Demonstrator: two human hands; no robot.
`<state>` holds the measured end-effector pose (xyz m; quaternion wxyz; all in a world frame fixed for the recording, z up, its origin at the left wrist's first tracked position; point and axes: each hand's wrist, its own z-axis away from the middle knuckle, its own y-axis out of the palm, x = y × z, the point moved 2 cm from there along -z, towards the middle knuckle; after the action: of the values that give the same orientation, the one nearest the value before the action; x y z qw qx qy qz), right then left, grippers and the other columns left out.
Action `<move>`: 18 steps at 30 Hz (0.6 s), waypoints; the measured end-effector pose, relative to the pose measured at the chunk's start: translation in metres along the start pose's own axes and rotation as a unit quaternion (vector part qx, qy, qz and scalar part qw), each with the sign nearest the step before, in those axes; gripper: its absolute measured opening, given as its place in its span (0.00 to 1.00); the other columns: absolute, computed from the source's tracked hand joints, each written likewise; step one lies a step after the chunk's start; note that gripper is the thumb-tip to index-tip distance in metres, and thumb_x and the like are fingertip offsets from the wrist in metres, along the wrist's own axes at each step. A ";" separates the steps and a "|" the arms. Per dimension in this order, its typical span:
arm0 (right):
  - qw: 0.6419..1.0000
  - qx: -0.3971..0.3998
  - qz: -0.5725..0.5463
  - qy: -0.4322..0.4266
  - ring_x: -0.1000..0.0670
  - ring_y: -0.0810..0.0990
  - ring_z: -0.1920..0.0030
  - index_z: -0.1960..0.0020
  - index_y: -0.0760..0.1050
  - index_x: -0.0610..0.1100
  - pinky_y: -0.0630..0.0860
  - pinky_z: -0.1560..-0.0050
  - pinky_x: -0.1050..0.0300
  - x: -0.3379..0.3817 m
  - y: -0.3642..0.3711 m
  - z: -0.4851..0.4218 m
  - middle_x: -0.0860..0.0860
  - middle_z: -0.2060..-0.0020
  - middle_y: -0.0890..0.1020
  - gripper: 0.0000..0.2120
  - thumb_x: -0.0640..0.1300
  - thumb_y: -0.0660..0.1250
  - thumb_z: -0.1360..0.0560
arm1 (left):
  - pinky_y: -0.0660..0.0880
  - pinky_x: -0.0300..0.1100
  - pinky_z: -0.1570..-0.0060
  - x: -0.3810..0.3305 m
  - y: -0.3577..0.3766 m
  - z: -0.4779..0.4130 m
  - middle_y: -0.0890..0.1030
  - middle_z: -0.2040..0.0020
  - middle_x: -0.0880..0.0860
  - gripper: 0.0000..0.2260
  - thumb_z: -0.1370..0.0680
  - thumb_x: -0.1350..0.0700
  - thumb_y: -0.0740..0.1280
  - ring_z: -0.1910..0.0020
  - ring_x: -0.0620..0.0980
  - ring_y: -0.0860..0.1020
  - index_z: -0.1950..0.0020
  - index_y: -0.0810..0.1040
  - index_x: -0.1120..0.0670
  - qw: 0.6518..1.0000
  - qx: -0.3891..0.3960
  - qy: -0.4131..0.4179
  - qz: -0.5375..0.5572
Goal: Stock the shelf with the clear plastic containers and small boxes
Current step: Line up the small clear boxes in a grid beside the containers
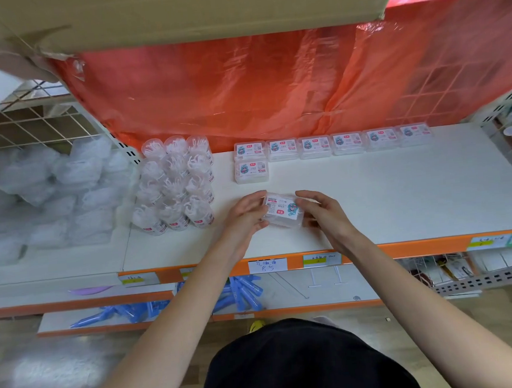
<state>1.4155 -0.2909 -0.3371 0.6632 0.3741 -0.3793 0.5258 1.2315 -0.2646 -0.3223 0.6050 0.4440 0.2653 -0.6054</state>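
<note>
Head: left hand [245, 214], right hand [321, 211] grip box [282, 211]; tag [267, 265] reads "8 5".

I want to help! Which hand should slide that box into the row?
Probably right hand: it grips the small box on the side facing bare shelf; the left hand might jam against the second-row box.

I count eight small clear label-topped plastic boxes [315, 146]: the held box [282, 210] in my left hand [245, 214] and right hand [321, 211], six in a row behind it, and one nearer, behind-left. Left of it stand twelve clear round plastic containers [172, 187] (four rows of three).
</note>
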 end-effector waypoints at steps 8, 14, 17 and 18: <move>0.999 0.015 -0.037 0.020 0.45 0.79 0.57 0.38 0.74 0.45 0.78 0.48 0.52 0.002 0.004 -0.005 0.39 0.50 0.84 0.15 0.35 0.68 0.23 | 0.77 0.43 0.50 0.003 0.005 -0.002 0.84 0.48 0.51 0.16 0.21 0.52 0.68 0.51 0.48 0.82 0.34 0.73 0.51 0.999 -0.015 -0.033 0.004; 0.999 0.033 0.002 0.009 0.47 0.82 0.55 0.32 0.69 0.41 0.79 0.52 0.57 -0.003 0.007 -0.005 0.39 0.48 0.83 0.24 0.34 0.71 0.25 | 0.76 0.43 0.52 0.005 0.008 -0.004 0.82 0.45 0.54 0.12 0.21 0.60 0.68 0.54 0.49 0.82 0.39 0.75 0.52 0.999 -0.018 -0.014 -0.028; 0.993 0.019 0.107 -0.039 0.52 0.80 0.51 0.29 0.65 0.46 0.77 0.47 0.60 -0.004 0.002 -0.006 0.48 0.47 0.78 0.32 0.40 0.76 0.29 | 0.75 0.41 0.55 -0.001 0.006 -0.009 0.82 0.46 0.52 0.12 0.20 0.60 0.65 0.56 0.47 0.80 0.37 0.76 0.53 0.998 -0.017 -0.004 -0.061; 0.988 0.019 0.133 -0.071 0.54 0.78 0.48 0.28 0.64 0.49 0.76 0.47 0.63 -0.004 -0.001 -0.006 0.51 0.44 0.76 0.35 0.40 0.77 0.30 | 0.74 0.40 0.56 -0.003 0.006 -0.010 0.81 0.47 0.52 0.12 0.19 0.60 0.64 0.57 0.46 0.79 0.36 0.76 0.54 0.997 -0.017 0.000 -0.076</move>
<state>1.4163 -0.2877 -0.3431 0.5514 0.3692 -0.4613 0.5889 1.2389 -0.2553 -0.3229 0.5644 0.4124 0.3086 -0.6451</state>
